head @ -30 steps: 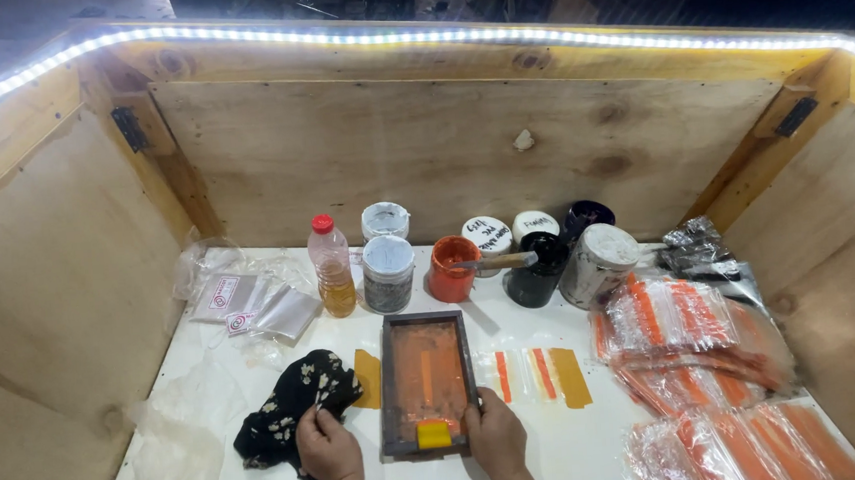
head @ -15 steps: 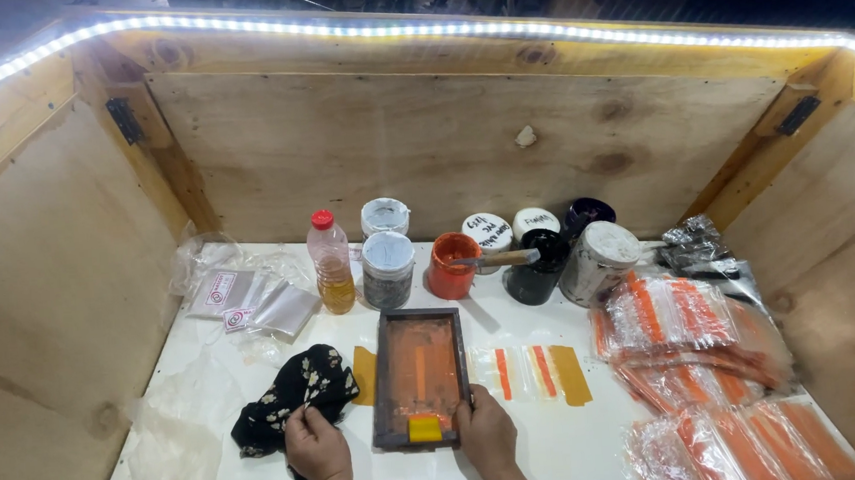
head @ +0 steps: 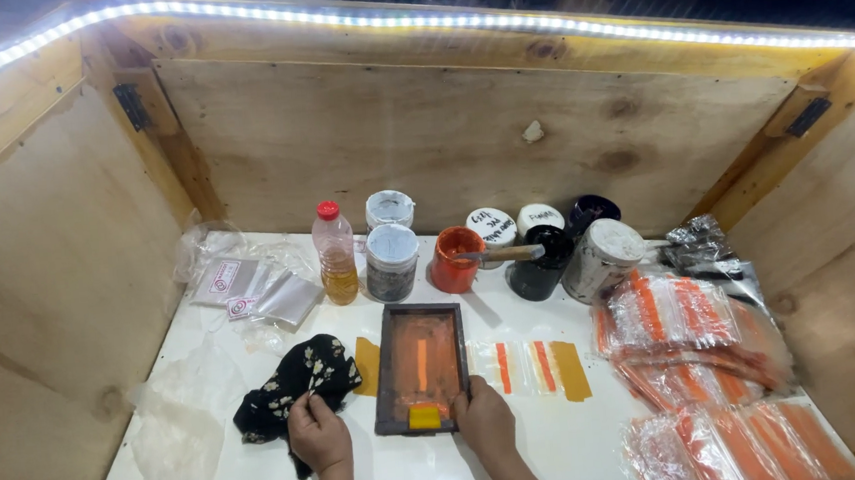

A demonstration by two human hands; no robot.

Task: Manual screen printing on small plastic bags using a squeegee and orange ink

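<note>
A small dark-framed printing screen (head: 419, 366) with orange ink lies flat on the white table (head: 563, 451). A yellow squeegee (head: 424, 417) rests at its near end. My right hand (head: 484, 418) grips the screen's near right corner. My left hand (head: 318, 433) rests on a black floral cloth (head: 293, 390) to the left of the screen. Clear strips with orange bars (head: 527, 366) lie to the right of the screen.
Several ink jars (head: 392, 261) stand at the back, with an orange pot holding a stick (head: 456, 259) and a bottle of amber liquid (head: 334, 253). Stacks of orange-striped packets (head: 696, 352) fill the right side. Plastic bags (head: 175, 428) lie left. Plywood walls enclose the table.
The squeegee has slid slightly nearer along the screen. My hands stay at the screen's near end and on the cloth.
</note>
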